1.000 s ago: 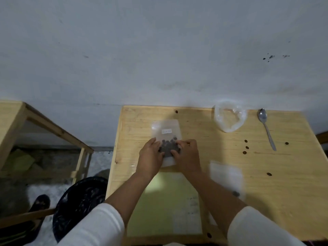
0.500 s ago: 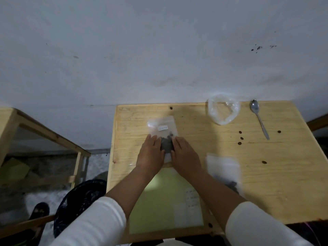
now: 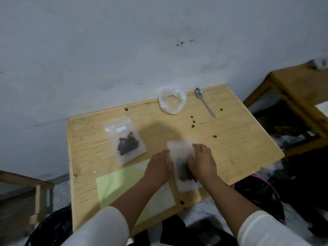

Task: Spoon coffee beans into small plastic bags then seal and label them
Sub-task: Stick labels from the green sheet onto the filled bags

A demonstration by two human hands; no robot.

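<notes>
Inspector: State of the grip?

Assessor: Both hands are on the second bag point(image 3: 179, 151). The left hand point(image 3: 160, 167) lies against its left edge, fingers fairly straight. The right hand point(image 3: 203, 162) is on its right edge, fingers curled; motion blur means I cannot tell whether they pinch the plastic or only press it.

Inspector: Where does the bag lie from the hands?

Assessor: Directly between them, flat on the table point(image 3: 239, 139). Its long axis runs away from the person, tilted slightly left. The beans sit in the near end by the wrists; the mouth is at the far end, just beyond the fingertips. Neither hand is nearer. In my judgement, sealing calls for both to slide forward to that far edge.

Inspector: Count.

Assessor: Two filled bags: this one, and a labelled bag point(image 3: 126, 142) well to the left of the grip. One spoon point(image 3: 204, 102) and one crumpled empty bag point(image 3: 172, 102), both far ahead. About six loose beans point(image 3: 193, 121) ahead and right. One green sheet point(image 3: 120, 181) near the left wrist.
</notes>
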